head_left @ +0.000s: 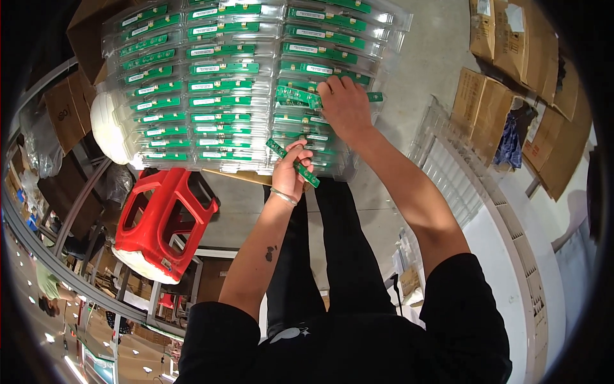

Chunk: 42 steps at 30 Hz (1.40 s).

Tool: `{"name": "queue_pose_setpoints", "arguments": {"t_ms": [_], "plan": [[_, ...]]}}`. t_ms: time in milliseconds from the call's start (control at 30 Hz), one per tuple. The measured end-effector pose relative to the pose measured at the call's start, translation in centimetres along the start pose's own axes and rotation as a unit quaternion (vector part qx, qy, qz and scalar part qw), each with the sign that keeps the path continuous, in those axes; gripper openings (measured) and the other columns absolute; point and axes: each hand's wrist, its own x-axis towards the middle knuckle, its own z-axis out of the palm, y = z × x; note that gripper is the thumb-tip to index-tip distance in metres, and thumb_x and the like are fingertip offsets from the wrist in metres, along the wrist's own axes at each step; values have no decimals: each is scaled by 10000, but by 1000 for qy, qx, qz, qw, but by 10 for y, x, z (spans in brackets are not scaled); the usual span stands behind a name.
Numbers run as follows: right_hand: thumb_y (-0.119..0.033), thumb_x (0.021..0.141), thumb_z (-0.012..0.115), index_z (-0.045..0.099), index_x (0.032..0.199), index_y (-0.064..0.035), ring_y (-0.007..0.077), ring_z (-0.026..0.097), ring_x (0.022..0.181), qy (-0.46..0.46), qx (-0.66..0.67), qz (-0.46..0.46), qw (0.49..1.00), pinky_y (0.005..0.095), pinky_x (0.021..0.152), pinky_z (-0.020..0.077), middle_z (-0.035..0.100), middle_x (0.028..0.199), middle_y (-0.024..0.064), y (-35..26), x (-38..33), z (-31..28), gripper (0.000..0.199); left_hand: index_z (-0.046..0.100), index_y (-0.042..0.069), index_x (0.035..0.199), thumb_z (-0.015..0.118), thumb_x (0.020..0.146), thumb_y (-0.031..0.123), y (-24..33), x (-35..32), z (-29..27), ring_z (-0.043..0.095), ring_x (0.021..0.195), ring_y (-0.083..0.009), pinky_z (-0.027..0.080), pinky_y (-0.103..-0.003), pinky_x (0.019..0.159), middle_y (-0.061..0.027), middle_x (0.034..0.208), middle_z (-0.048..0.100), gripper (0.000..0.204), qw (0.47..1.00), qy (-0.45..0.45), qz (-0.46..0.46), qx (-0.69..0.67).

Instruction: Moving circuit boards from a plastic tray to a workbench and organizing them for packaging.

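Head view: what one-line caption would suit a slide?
Left hand holds a green circuit strip; right hand presses another strip into a clear tray.

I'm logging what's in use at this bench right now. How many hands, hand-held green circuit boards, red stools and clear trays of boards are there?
Hands: 2, left hand and right hand
Green circuit boards in the hands: 2, left board and right board
Red stool: 1
Clear tray stack: 1; layers cannot be counted
Total: 6
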Motion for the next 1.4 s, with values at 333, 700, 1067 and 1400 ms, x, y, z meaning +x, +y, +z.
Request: {"name": "queue_pose_setpoints", "arguments": {"t_ms": [333, 700, 1067, 1400], "plan": [[-107, 675, 641, 525, 842, -94, 215, 544, 858, 27, -64, 35, 997, 360, 679, 464, 523, 907, 48, 0, 35, 5, 204, 564, 65, 1051, 548, 882, 157, 17, 2, -8, 528, 626, -97, 473, -257, 591, -18, 750, 601, 193, 999, -29, 18, 18], [-90, 696, 606, 553, 772, -87, 211, 507, 859, 118, -77, 11, 990, 345, 673, 416, 528, 828, 55, 8, 63, -3, 93, 563, 54, 1057, 553, 878, 155, 29, -1, -11, 533, 641, -105, 483, -258, 589, -26, 759, 604, 206, 999, -17, 23, 22], [-92, 681, 605, 586, 781, -85, 227, 528, 838, 136, -61, 53, 987, 347, 654, 439, 559, 826, 57, 23, 91, -4, 102, 576, 54, 1050, 570, 870, 146, 29, -4, -13, 526, 608, -83, 464, -228, 553, -22, 738, 608, 203, 999, -15, 31, -4], [-58, 665, 597, 601, 756, -70, 256, 543, 798, 186, -56, 6, 981, 374, 656, 448, 586, 823, 81, 36, 113, -19, 92, 574, 42, 1046, 571, 870, 142, 35, -6, -10, 521, 603, -86, 462, -228, 550, -28, 737, 603, 202, 1000, -8, 29, 1]]}}
